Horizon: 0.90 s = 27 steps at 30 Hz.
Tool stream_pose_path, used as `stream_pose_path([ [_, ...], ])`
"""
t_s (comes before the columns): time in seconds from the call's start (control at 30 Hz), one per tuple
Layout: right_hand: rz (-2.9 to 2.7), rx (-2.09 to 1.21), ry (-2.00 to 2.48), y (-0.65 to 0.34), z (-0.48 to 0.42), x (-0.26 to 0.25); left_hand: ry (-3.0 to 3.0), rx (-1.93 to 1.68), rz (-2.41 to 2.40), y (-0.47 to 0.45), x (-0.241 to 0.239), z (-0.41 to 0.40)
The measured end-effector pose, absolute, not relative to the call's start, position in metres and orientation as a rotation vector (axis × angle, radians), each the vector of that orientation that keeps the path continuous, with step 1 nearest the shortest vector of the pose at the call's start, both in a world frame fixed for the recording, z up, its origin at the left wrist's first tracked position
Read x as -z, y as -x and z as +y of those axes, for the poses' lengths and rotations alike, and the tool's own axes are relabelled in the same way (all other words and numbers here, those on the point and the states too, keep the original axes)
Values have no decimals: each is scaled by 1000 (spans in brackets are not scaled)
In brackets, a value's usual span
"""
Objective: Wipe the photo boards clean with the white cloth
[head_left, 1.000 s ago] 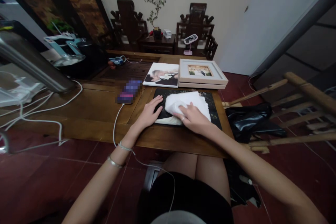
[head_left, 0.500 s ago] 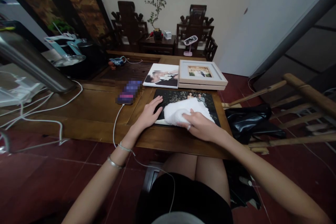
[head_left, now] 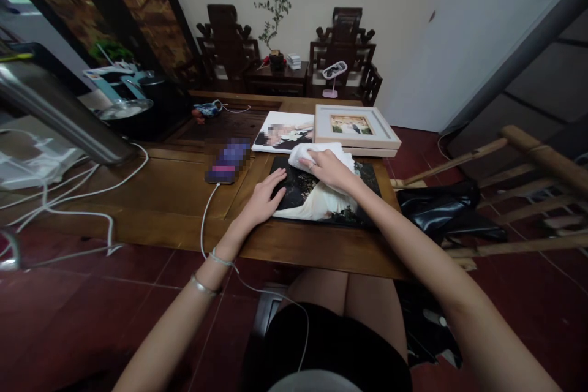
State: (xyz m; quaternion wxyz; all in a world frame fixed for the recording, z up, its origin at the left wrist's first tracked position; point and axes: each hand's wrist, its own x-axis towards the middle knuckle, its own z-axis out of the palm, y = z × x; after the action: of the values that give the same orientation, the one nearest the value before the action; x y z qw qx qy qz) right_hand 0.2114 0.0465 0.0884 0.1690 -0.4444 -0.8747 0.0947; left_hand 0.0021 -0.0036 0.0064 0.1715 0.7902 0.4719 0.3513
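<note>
A dark wedding photo panel (head_left: pixel 298 190) lies flat on the wooden table, near its front edge. My left hand (head_left: pixel 265 198) rests with fingers stretched out on the panel's left edge. On the panel's far part, my right hand (head_left: pixel 328 168) is closed on a white cloth (head_left: pixel 337 150), which is bunched under the fingers and covers the top of the picture. The lower part of the photo, with a long white dress, shows below my right wrist.
Behind the panel lie a white-edged photo print (head_left: pixel 280 131) and a pale picture frame (head_left: pixel 383 128) on a box. A phone (head_left: pixel 227 162) on a white cable is to the left. Farther left are a metal flask (head_left: pixel 68 116) and tangled cables. A bamboo chair (head_left: pixel 542 153) stands right.
My right hand has slid the white cloth away from me, from the panel's near part to its far edge, uncovering the dress. My left hand stays in place.
</note>
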Motion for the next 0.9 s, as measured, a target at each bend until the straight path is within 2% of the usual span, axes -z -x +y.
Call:
stream_pose_path([
  [0.23, -2523, -172, 1309, -204, 33, -84, -2171, -983, 1359, -1, -3, -3],
  [0.43, -2666, -176, 1202, -212, -26, -79, -2137, -901, 1438, -3, -4, -4],
  [0.67, -2702, -451, 1033, -229, -95, -87, -2168, -839, 1483, -3, -6, -4],
  [0.9, -2673, -417, 1159, -237, -62, -93, -2207, -886, 1458, -1, -1, -3],
])
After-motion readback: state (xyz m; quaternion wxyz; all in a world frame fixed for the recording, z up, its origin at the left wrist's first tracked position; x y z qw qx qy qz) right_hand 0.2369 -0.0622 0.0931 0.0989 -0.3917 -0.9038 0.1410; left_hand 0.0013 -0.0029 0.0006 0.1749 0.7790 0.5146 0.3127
